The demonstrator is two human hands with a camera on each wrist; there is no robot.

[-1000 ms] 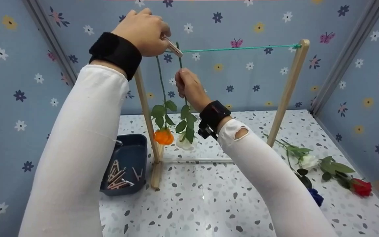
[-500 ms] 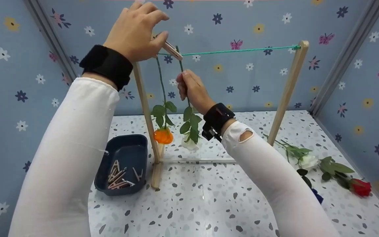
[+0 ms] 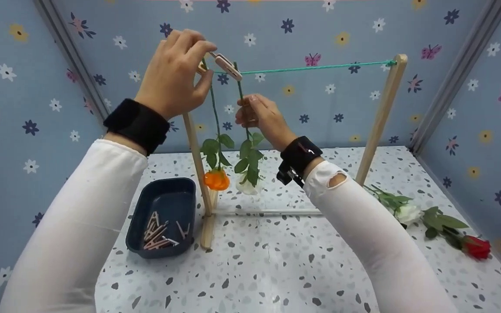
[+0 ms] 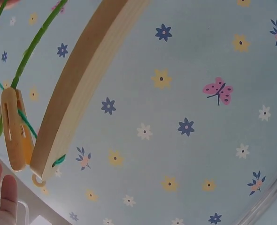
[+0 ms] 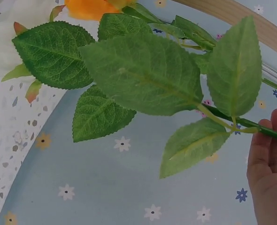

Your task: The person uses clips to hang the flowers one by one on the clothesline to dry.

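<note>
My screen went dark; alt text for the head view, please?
An orange flower and a white flower hang head-down from a green line, the left grip near the white flower's clothespin, the right grip at that flower's stem. A dark bin at left holds more clothespins; a red flower lies at right.

I find passage beneath the green cord (image 3: pixel 315 68) between the right hand (image 3: pixel 265 116) and right post (image 3: pixel 381 117); leftward, the white rose (image 3: pixel 248 186), orange rose (image 3: pixel 217 180) and left post (image 3: pixel 197 161) obstruct.

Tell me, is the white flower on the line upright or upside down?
Upside down: the white bloom hangs lowest, its stem running up to the green line.
</note>
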